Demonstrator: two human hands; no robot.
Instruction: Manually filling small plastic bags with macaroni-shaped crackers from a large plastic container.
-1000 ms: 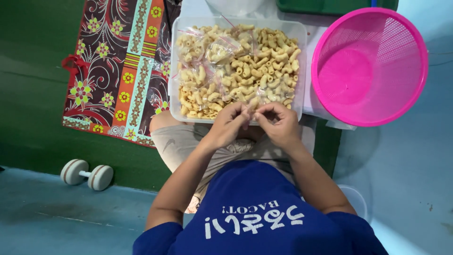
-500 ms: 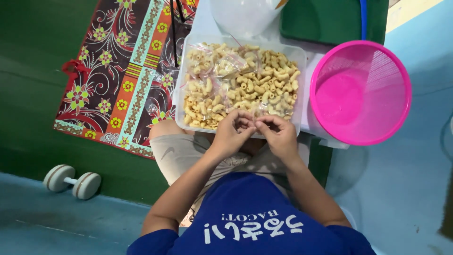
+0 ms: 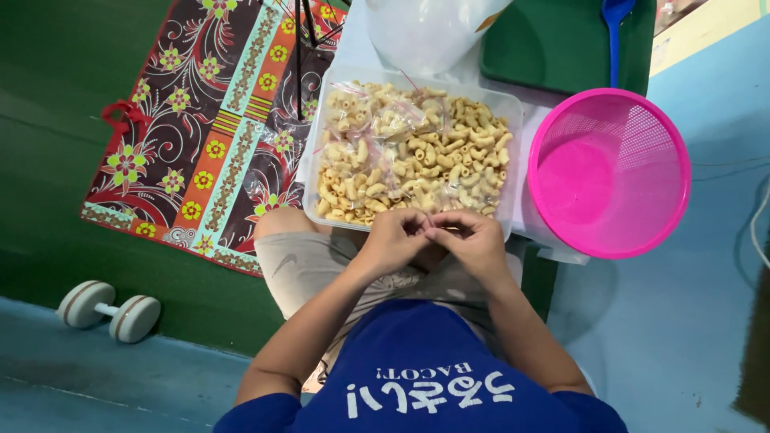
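Just below the near edge of a clear plastic tub, the person's two hands meet over their lap. The left hand and right hand are curled with fingertips pinched together where they touch; something small seems to be held between them, but the fingers hide it and I cannot tell what it is.

The tub is filled with small clear bags of curled, pale yellow snack pieces. It stands on a white surface, touching the person's knees on its near side. Just beside it on the right is a round pink mesh basket, with nothing visible inside it. Beyond the tub, a clear plastic bag is cut off by the top edge, as are a green board and a blue handle lying on it.

To the left, a patterned floral mat lies on the green floor, with open floor around it. A small grey dumbbell rests near the bottom left, well apart from the hands. Open blue floor lies to the right. The person's blue shirt fills the bottom edge and hides their lap.
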